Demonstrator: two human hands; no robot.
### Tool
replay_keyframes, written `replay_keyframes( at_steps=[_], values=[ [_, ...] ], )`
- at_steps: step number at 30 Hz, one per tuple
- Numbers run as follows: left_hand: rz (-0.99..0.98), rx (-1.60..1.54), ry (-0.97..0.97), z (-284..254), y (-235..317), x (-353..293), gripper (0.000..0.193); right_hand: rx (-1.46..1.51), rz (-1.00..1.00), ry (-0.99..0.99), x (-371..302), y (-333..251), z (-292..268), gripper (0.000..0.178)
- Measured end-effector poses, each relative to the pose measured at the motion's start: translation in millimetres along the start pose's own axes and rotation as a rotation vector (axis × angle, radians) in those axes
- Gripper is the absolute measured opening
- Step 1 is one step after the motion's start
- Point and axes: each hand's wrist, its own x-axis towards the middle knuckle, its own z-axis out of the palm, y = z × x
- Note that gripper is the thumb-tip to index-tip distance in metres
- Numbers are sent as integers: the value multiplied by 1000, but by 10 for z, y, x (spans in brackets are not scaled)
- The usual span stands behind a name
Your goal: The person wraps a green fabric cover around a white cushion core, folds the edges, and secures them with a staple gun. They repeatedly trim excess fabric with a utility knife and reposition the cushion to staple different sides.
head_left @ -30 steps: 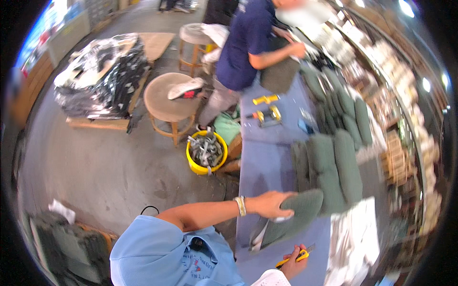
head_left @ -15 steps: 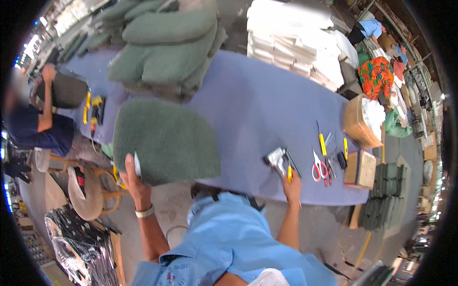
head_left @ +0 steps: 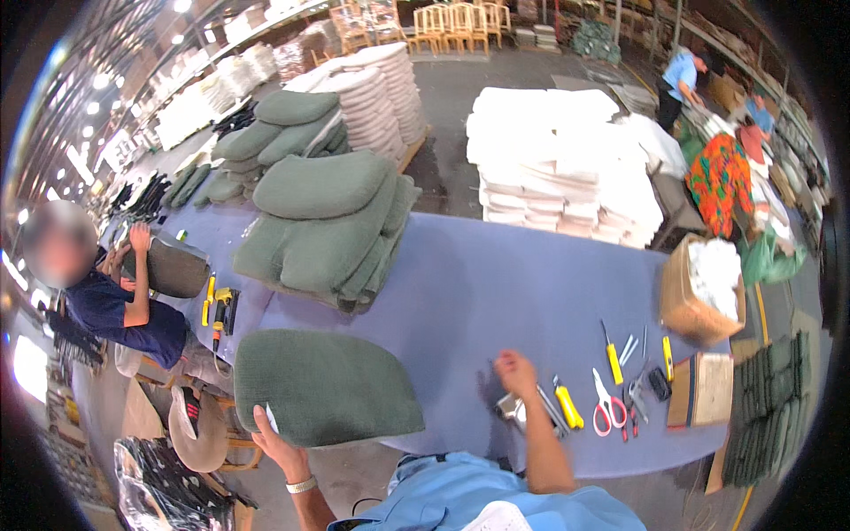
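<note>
My left hand (head_left: 282, 444) grips the near left edge of a dark green fabric seat cushion (head_left: 328, 385), with the thumb on top beside a small white tag. The cushion is rounded at its far side and lies at the table's front edge. My right hand (head_left: 516, 373) is raised over the blue-covered table, its fingers loosely bent and apart, with nothing seen in them. Below its wrist lies a silver staple gun (head_left: 512, 409), partly hidden by the forearm. Just right of that forearm rests a yellow-handled tool (head_left: 568, 405).
Red-handled scissors (head_left: 608, 414), a yellow screwdriver (head_left: 614, 361) and small tools lie to the right, near a carton of white stuffing (head_left: 699, 301). Green cushions (head_left: 319, 230) are stacked beyond mine, white pads (head_left: 558, 168) at the back. A co-worker (head_left: 133, 301) handles another cushion at left.
My right hand has let go of the yellow-handled tool, now on the table, and moved leftward past the staple gun. My left hand still holds the cushion. The view has tilted up.
</note>
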Motion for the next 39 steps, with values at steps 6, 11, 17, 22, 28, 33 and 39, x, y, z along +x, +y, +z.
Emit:
replay_keyframes(
  at_steps=[6, 11, 17, 22, 28, 33, 39],
  values=[
    [64, 69, -29, 227, 98, -207, 54, 90, -212, -379, -30, -356, 1416, 46],
    [30, 67, 12, -58, 100, -139, 56, -62, -124, -547, -227, -556, 1849, 51],
    [-152, 253, -151, -252, 360, -288, 48, 116, -51, -719, 102, -300, 1819, 50],
    [-181, 117, 25, 217, 639, -799, 45, 183, 14, -703, 71, -193, 1672, 57],
    [-475, -171, 195, -45, 727, -799, 62, 822, 253, -674, -298, -125, 690, 67],
    [-743, -129, 174, -161, 293, -1036, 76, 333, -150, -367, -284, -726, -640, 59],
    [-1164, -126, -52, -628, -395, -1571, 70, -152, -547, -192, -184, -592, -1025, 46]
  ],
)
